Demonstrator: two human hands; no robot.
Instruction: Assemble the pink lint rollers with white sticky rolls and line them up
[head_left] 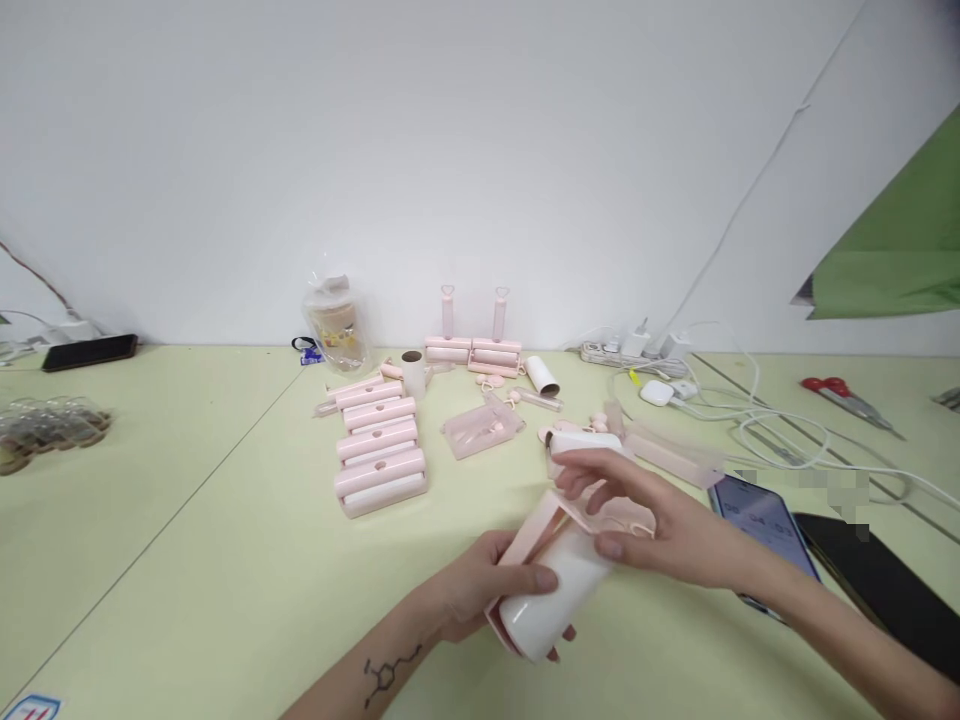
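Over the surface (225,560), toward its near edge, the left hand (480,585) grasps a pink case (531,532) with a white roll (559,598) in it, while the right hand (667,520) lies loosely spread at their upper end, its contact unclear. Farther off, a column of pink rollers (379,440) lies left of a pink pouch (484,432); two rollers with upright handles (495,355) sit along the far edge.

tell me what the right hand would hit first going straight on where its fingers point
Probably the translucent pink pouch lying on the table, in line with the right hand; depth is unclear, so the hand might pass above it.
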